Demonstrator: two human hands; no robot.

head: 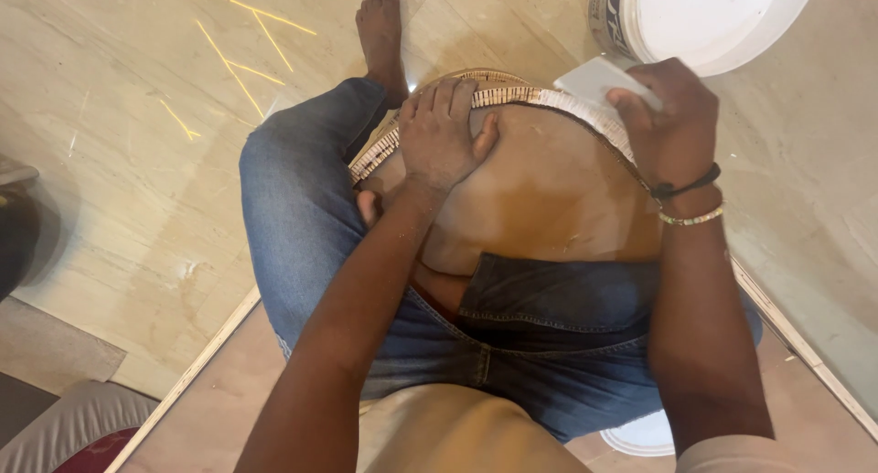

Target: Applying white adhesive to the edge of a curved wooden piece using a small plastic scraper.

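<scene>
Drum (540, 189) lying across my lap, steadied by my left hand (442, 134) pressed flat and open near its woven rim (512, 95); my right hand (672, 121) grips a white pad (594, 78) at the far rim, just beside a white bucket (704, 16).

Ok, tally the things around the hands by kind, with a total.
Round woven-edged board on the lap: 1
White bucket: 1
White scraper in the right hand: 1
White lid: 1
Wrist bands: 2
Total: 6
The left hand rests flat on the board.
</scene>
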